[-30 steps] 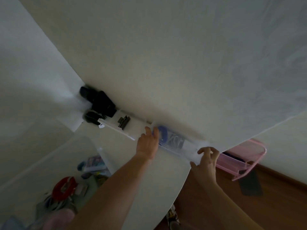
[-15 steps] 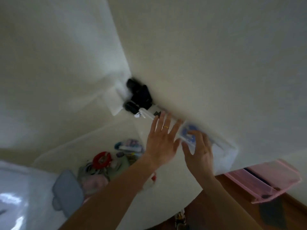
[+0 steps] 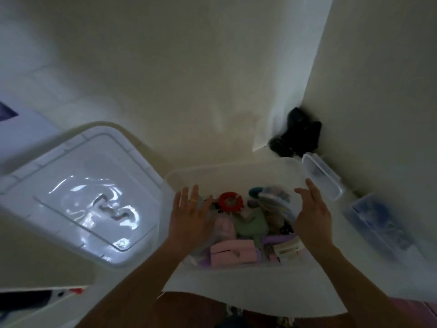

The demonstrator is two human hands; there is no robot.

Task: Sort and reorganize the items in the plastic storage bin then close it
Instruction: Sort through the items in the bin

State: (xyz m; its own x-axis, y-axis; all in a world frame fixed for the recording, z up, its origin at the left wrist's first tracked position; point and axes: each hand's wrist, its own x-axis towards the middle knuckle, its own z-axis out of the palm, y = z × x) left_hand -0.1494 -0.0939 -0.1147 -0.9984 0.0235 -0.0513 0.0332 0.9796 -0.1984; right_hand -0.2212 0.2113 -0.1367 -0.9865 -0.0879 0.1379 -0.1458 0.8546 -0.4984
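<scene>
Open bin [image 3: 236,169] of clutter, left hand [image 3: 189,218], right hand [image 3: 312,216] spread above

One open bin [image 3: 236,169] sits at centre, one lid [image 3: 78,192] at nine o'clock. Two small clear boxes lie at three o'clock: one [image 3: 324,179] nearer the bin, one [image 3: 378,223] farther. Two hands [image 3: 189,218] [image 3: 312,216] hover over the bin.

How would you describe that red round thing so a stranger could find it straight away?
Start at the open clear plastic bin in the middle, with its white lid lying off to the left. Between the left hand and right hand, both held open over the bin, look toward its far side. The red ring lies there among pastel clips, the only bright red, round piece.
</scene>
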